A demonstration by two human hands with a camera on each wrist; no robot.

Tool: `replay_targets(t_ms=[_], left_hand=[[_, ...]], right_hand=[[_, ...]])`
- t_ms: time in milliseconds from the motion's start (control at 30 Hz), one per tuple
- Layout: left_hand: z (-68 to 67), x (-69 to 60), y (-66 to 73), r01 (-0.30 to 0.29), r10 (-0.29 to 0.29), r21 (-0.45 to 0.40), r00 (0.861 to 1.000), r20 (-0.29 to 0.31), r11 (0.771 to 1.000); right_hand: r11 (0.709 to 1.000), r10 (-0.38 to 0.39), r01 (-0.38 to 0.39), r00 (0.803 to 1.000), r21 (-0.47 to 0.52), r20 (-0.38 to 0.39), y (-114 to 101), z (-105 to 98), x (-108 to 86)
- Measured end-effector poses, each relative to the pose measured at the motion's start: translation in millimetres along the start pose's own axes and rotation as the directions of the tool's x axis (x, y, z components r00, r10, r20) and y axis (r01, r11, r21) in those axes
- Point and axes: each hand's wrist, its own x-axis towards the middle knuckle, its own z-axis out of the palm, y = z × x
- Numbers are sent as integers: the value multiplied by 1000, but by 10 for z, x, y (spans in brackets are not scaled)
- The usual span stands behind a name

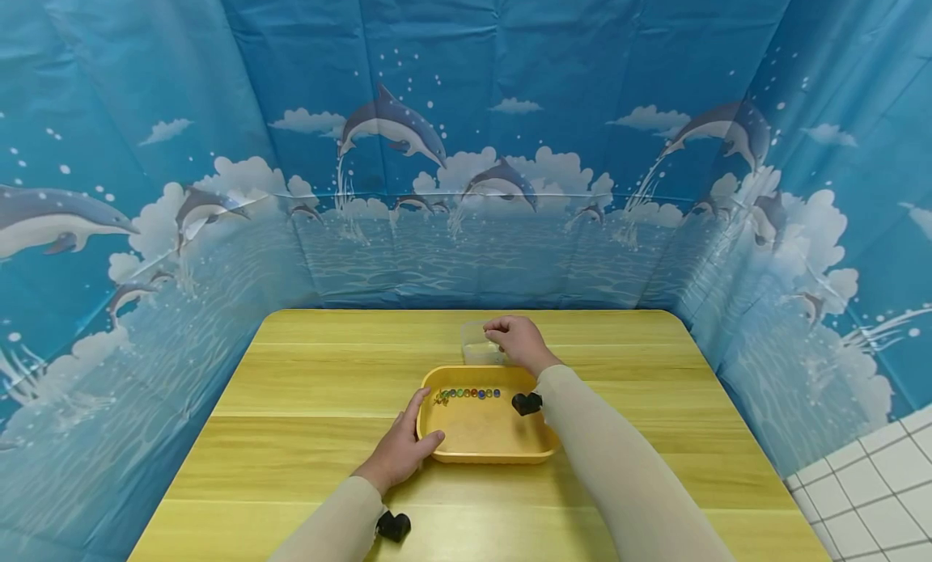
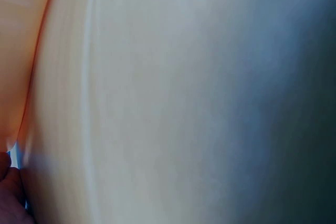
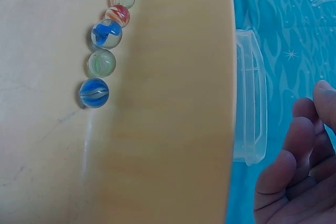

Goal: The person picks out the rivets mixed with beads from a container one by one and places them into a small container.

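A yellow tray (image 1: 488,455) has its left end held by my left hand (image 1: 400,449), thumb over the rim and fingers along the outside. Several glass marbles (image 1: 482,394) form a row inside it, close to the far wall; the right wrist view shows a blue one (image 3: 94,93) at the row's end. Beyond the tray stands a clear plastic container (image 1: 476,353), its side (image 3: 251,98) visible past the rim. Above that container is my right hand (image 1: 518,341), fingers bent and thumb near the index fingertip. Whether anything is between those fingertips cannot be made out.
Small gold-coloured pieces (image 1: 441,399) lie at the left end of the marble row. The wooden table (image 1: 306,384) extends around the tray. A blue dolphin-print curtain (image 1: 466,247) hangs behind the table and along both sides.
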Motion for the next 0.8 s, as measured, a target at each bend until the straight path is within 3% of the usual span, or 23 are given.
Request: replay_targets(t_ms=[800], left_hand=[[3, -4, -1, -6, 6, -5, 1000, 10, 1000]], right_hand=[[1000, 1, -1, 1000, -20, 12, -21, -24, 4]])
